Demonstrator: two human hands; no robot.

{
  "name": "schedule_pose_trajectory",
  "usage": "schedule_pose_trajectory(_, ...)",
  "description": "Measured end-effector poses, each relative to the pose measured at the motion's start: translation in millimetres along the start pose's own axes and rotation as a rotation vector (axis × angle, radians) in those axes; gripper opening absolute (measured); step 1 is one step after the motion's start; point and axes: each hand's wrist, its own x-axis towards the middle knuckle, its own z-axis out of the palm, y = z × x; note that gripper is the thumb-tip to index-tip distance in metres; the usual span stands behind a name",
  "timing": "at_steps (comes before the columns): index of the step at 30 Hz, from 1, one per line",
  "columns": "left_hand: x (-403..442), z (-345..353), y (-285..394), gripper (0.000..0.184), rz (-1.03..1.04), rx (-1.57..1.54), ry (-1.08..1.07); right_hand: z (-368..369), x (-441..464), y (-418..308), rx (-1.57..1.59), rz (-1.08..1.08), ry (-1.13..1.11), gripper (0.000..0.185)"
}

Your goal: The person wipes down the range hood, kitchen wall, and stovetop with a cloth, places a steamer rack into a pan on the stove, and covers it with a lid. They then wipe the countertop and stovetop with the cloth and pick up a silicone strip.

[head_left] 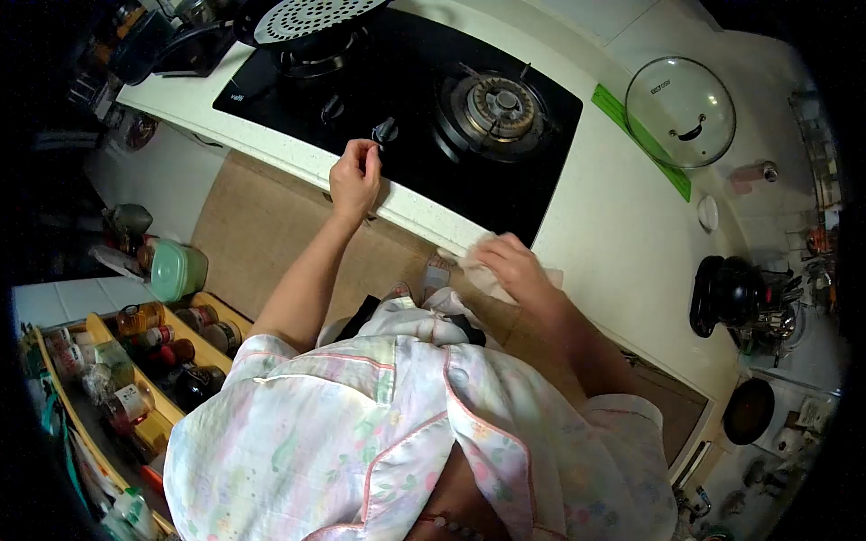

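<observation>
My left hand is curled into a loose fist at the front edge of the black gas hob. Close by its fingers is a control knob, and I cannot make out whether they touch. Nothing shows in this fist. In my right hand is a pale cloth, bunched against the counter's front edge near the hob's right corner. Part of the cloth hangs out around the fingers. The right burner has a ring-shaped support and nothing on it.
A perforated steamer plate rests on a pan over the left burner. To the right, a glass lid leans by a green strip on the white counter. An open pull-out rack holds several jars at lower left.
</observation>
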Motion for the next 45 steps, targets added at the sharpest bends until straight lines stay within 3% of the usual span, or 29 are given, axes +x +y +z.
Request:
schedule_pose_trajectory(4, -1, -1, -2, 0.010, -0.074, -0.076, 0.001, -42, -76, 32, -0.104, 0.073, -0.137, 0.024)
schedule_pose_trajectory(7, -1, -2, -2, 0.010, -0.131, -0.155, 0.016, -70, -85, 26, 0.001, 0.267, -0.006, 0.022)
schedule_pose_trajectory(8, -1, -4, -1, 0.010, -0.153, -0.180, 0.017, -69, -74, 24, 0.005, 0.190, 0.119, 0.023)
schedule_pose_trajectory(11, 0, -6, -1, 0.009, -0.198, -0.333, 0.043, -55, -15, 4, 0.095, 0.144, 0.166, 0.028)
schedule_pose_trajectory(13, 1, -12, -7, 0.008, -0.323, -0.522, 0.015, -42, 15, -6, -0.018, 0.119, -0.056, 0.046)
schedule_pose_trajectory(15, 0, -34, 4, 0.009, -0.423, -0.658, 0.092, -37, 17, -10, -0.211, 0.017, -0.108, 0.054)
schedule_pose_trajectory(18, -27, -79, -9, 0.012, -0.426, -0.572, 0.168, -20, -7, 0, -0.065, -0.075, -0.149, 0.063)
schedule_pose_trajectory(21, -67, -116, -19, 0.014, -0.552, -0.421, 0.242, 4, 1, 2, -0.214, -0.213, -0.271, 0.066)
schedule_pose_trajectory(26, -140, -133, -38, 0.016, -0.772, -0.419, 0.290, 51, 105, -7, -0.132, -0.351, -0.381, 0.060)
schedule_pose_trajectory(35, -187, -142, -16, 0.015, -0.912, -0.454, 0.359, 181, 340, -69, -0.148, -0.494, -0.064, 0.059)
schedule_pose_trajectory(42, -263, -165, -29, 0.013, -1.032, -0.403, 0.672, 242, 467, -106, -0.282, -0.501, -0.103, 0.056)
schedule_pose_trajectory(45, -279, -174, -8, 0.014, -1.048, -0.330, 0.695, 268, 509, -113, -0.276, -0.480, -0.077, 0.053)
